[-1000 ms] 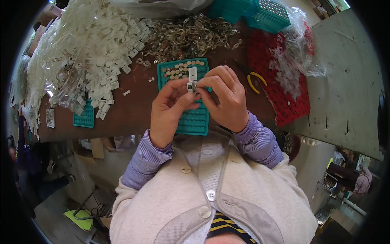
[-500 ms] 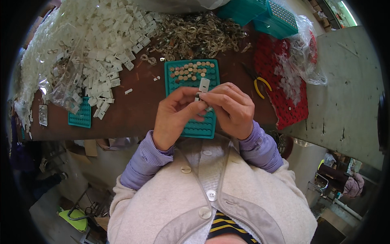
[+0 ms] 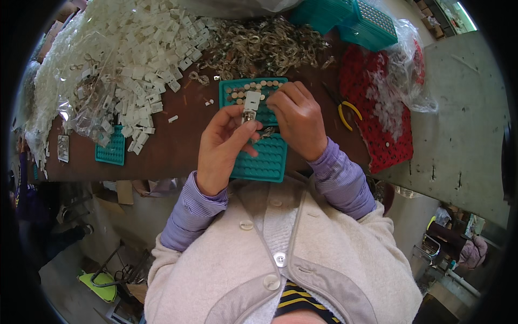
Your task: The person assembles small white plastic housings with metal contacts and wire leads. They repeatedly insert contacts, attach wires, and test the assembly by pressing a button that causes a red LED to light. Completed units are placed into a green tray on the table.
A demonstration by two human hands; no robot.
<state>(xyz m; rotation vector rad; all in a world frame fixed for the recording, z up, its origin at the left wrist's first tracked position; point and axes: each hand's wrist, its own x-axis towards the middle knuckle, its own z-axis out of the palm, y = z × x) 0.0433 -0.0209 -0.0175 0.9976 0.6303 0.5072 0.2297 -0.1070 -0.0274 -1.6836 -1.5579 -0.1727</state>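
Note:
My left hand (image 3: 220,148) pinches a small white plastic casing (image 3: 251,101) between thumb and fingers, held upright above the teal tray (image 3: 258,168). A shiny metal part shows at the casing's lower end, and a thin clear-and-metallic strand (image 3: 267,133) trails beside the fingers. Over the tray's right side is my right hand (image 3: 301,123), its fingers bent and pressed together; whatever they hold, if anything, is hidden. Small round tan discs (image 3: 263,83) sit in the far rows of the tray, close to the right fingertips. Nearer rows show round hollows.
A large heap of white casings (image 3: 145,59) covers the left of the table, beside a pile of coiled strands (image 3: 264,46). Yellow-handled pliers (image 3: 345,114) lie right, by a red patterned cloth (image 3: 377,146). Stacked teal trays (image 3: 372,27) stand behind; a smaller teal tray (image 3: 110,151) lies left.
My hands have parted. The right hand has let go of the casing and moved up over the tray's right side; the left hand has shifted slightly left, still holding the casing.

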